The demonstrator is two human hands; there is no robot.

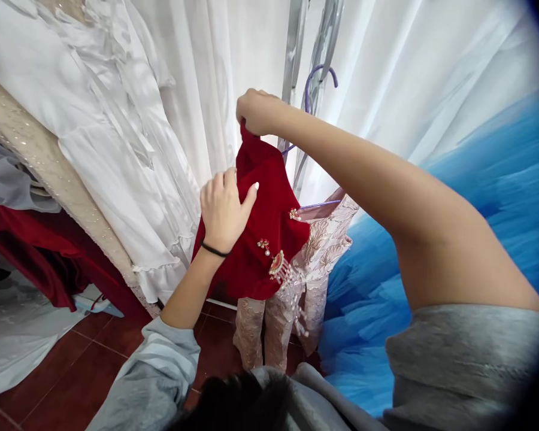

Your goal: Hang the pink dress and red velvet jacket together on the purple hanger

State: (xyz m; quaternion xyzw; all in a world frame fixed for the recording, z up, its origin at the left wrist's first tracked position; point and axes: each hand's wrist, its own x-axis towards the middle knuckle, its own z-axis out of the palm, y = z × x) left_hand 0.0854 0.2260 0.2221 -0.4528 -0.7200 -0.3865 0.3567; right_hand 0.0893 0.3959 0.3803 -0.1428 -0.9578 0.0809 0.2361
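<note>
A dark red velvet garment (269,191) hangs from my right hand (258,111), whose fingers are closed on its top corner. Beaded flower and fan-shaped ornaments with pearl strands (281,266) decorate its lower edge. My left hand (224,209) lies against the garment's left side, palm down, with the thumb spread away from the fingers. Behind the red cloth, a pale pink brocade garment (327,245) hangs on a purple hanger (313,81). Part of that hanger is hidden by the cloth and my right forearm.
White dresses (112,137) and a beige sparkling gown (67,179) hang at the left. Blue tulle (467,215) fills the right side. A metal rack (296,48) stands before white curtains (386,72). Red tiles (81,371) cover the floor, where pale fabric (22,341) trails.
</note>
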